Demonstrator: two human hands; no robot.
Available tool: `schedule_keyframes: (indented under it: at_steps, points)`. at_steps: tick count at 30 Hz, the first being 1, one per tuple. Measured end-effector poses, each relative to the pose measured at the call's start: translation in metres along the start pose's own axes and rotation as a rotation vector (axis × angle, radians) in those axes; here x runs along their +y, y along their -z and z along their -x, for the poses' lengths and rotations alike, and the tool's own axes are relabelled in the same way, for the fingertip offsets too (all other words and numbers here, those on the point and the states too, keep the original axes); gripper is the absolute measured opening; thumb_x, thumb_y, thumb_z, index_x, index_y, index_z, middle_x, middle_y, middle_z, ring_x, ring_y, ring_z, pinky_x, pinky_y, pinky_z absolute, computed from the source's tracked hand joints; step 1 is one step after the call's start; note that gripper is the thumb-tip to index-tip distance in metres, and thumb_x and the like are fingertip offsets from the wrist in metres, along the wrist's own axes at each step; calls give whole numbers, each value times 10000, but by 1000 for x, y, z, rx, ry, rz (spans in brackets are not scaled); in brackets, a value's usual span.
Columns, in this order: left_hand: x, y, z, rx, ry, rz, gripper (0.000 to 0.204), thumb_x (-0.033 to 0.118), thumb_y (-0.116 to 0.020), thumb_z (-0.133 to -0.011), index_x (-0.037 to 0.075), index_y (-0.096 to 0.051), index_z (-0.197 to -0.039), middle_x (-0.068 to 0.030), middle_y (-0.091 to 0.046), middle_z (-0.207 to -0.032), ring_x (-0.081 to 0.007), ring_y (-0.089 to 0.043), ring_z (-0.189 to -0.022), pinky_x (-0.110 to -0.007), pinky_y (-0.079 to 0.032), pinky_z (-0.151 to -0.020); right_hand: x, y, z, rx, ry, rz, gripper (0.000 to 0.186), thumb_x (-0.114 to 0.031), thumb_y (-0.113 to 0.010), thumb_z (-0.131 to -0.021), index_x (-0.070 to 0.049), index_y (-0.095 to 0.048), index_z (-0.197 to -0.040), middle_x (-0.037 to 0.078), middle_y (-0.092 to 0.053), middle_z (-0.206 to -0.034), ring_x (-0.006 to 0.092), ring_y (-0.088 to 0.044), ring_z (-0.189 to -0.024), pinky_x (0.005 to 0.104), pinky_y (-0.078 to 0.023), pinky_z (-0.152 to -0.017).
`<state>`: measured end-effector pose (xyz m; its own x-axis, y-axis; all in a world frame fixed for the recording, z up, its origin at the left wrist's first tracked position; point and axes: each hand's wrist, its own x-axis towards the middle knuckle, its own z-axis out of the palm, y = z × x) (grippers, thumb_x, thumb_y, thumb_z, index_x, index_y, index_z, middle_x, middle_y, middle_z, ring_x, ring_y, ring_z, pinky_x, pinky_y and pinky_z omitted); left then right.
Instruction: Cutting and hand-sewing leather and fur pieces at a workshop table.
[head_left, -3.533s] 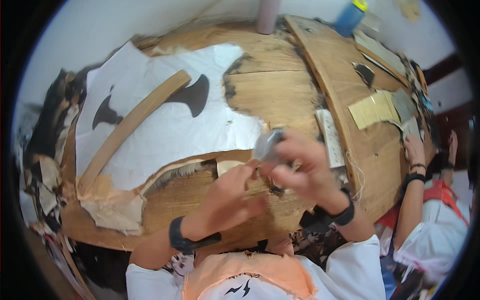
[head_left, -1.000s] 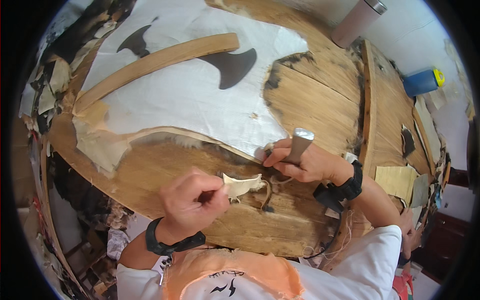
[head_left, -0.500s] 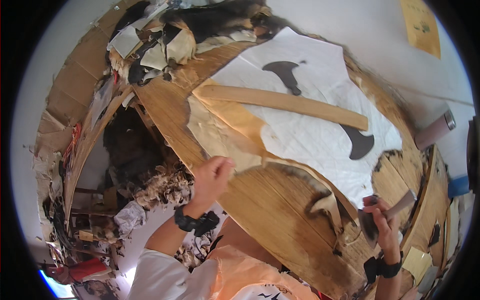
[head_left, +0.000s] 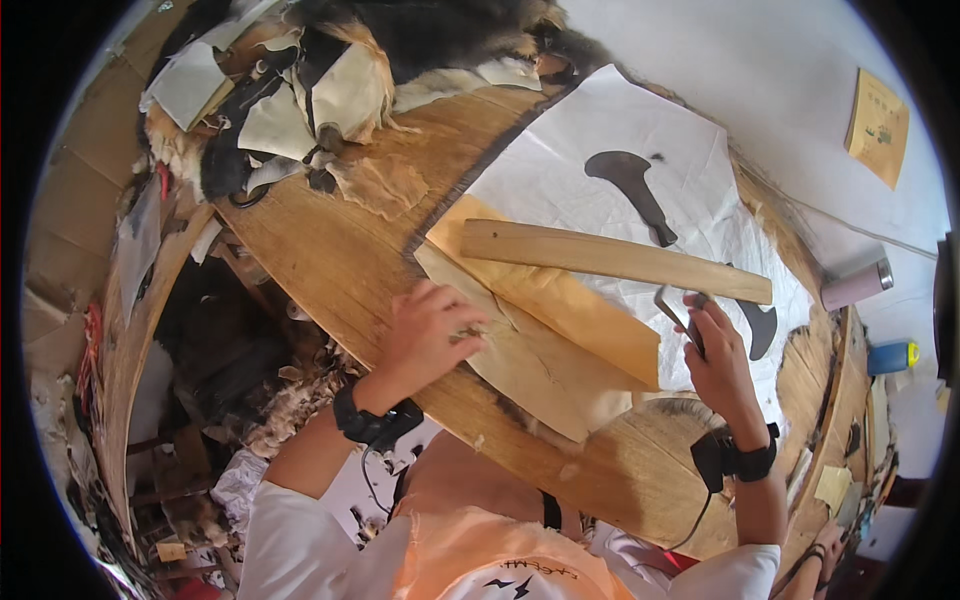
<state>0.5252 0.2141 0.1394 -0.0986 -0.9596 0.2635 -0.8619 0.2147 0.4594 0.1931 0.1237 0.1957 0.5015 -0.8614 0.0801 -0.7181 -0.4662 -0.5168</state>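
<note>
My left hand (head_left: 432, 330) is over the near-left edge of a pale tan hide (head_left: 530, 365), its fingers loosely bent and the thumb apart from them. A wispy tuft shows between thumb and fingers; I cannot tell whether they touch it. My right hand (head_left: 718, 362) is closed on a hand knife (head_left: 676, 312) with a flat metal part and a dark piece, above the right end of an orange-yellow sheet (head_left: 590, 320). A wooden strip (head_left: 610, 260) lies across that sheet and a white cloth (head_left: 590, 140). Two dark crescent-bladed knives (head_left: 632, 190) rest on the cloth, one partly under the strip.
Fur and hide scraps (head_left: 340, 90) heap at the far left of the wooden table (head_left: 310, 240). Right of the table stand a pink flask (head_left: 857, 285) and a blue container with a yellow cap (head_left: 890, 357). Another person's hand (head_left: 830, 545) shows at lower right.
My right hand has come up and left with the knife, now turned. The left hand has loosened from a closed shape. More of the tan hide and orange-yellow sheet lies spread out. My view has shifted.
</note>
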Motion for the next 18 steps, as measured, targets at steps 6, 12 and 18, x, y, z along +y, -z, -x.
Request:
schedule_keyframes:
  at_steps: [6,12,18]
  points:
    - [-17,-1,-5,-84,-18,320,129,161,-683,-740,92,-676,-849,-48,-544,-833,-224,-535,-832,-327,-442,-727,-23,-16,-39,-13,-6,12,173,47,-578,-709,41,-494,-860,196,-534,-1087,396,-516,-983,405,-441,-816]
    - [-18,-1,-3,-144,34,316,132,160,-689,-725,91,-687,-838,-57,-552,-827,-229,-541,-819,-329,-450,-740,18,-28,-65,122,-30,156,210,-145,-678,-738,9,-592,-851,147,-541,-738,323,-534,-667,389,-422,-613]
    - [-17,-8,-7,4,-61,233,30,175,-677,-683,147,-667,-680,-14,-558,-754,-219,-543,-825,-341,-431,-698,49,-43,-70,173,-59,127,375,-176,-673,-749,-56,-629,-1102,120,-499,-813,285,-517,-752,362,-424,-693]
